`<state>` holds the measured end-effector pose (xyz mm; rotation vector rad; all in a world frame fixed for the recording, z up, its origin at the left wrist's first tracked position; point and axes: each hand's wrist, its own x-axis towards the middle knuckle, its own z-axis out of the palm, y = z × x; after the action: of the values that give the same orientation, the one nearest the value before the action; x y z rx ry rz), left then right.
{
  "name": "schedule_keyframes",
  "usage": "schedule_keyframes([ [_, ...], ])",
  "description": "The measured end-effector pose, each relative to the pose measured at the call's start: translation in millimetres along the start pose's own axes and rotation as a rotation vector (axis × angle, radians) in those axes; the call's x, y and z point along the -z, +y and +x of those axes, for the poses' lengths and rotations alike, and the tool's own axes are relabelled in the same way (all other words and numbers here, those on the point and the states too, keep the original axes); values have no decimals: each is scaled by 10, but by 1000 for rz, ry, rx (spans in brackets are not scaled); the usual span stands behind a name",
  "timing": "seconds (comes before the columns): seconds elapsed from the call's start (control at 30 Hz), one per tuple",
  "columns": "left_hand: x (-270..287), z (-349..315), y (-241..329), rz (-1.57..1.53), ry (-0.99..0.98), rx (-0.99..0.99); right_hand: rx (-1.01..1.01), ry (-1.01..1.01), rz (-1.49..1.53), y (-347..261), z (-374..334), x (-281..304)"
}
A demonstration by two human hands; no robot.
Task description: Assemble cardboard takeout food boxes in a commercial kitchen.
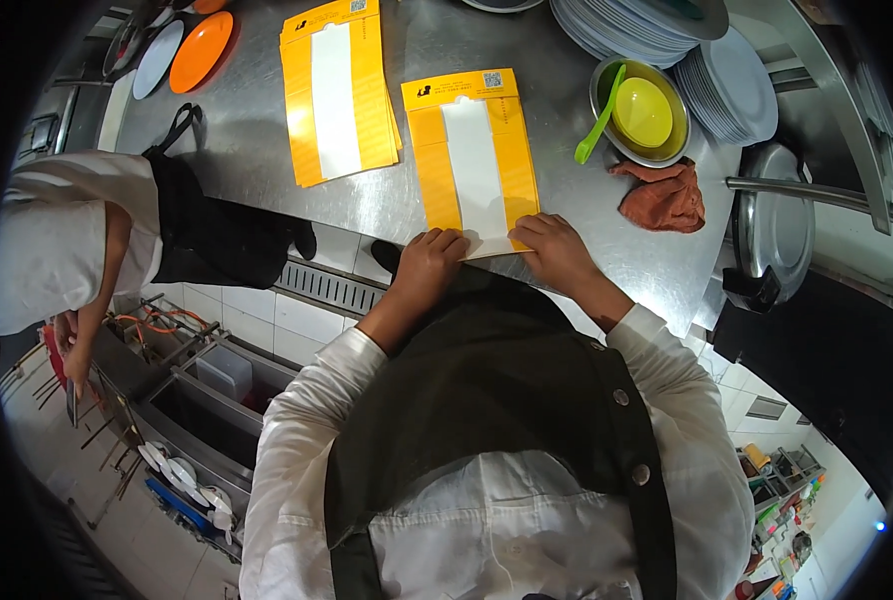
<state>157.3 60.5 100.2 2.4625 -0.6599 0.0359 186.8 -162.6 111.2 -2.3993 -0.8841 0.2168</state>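
A flat yellow paper package with a white middle strip [479, 165] lies on the steel table, its lower end at the near edge. My left hand [433, 262] grips its lower left corner, fingers curled over the paper. At the lower right corner my right hand [555, 250] holds it the same way, fingers closed on the edge. Just to the left and farther off rests a stack of similar yellow packages [339, 100], slightly fanned. Both thumbs are mostly hidden.
On the right stand a metal bowl with a yellow bowl [643, 110] inside, a green spoon [600, 115], a reddish-brown cloth [664, 197] and stacked white plates [742, 85]. An orange plate [202, 52] lies far left. Another person [77, 220] stands at the left beside the steel table [237, 150].
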Motion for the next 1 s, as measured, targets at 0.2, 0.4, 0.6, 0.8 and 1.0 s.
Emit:
schedule_keyframes([
  [0.2,-2,32,-32,-76,-38,-33,-54,-8,125,40,-31,27],
  [0.4,-19,17,-105,-16,-97,-62,-30,24,170,80,-18,-47],
  [0.6,-20,34,-130,-21,-95,-119,20,44,107,44,19,-102],
  [0.8,-4,50,-116,-5,-136,-162,-2,-28,8,-61,100,-75],
  [1.0,-11,27,-131,10,-154,-159,-59,-113,210,15,112,19],
])
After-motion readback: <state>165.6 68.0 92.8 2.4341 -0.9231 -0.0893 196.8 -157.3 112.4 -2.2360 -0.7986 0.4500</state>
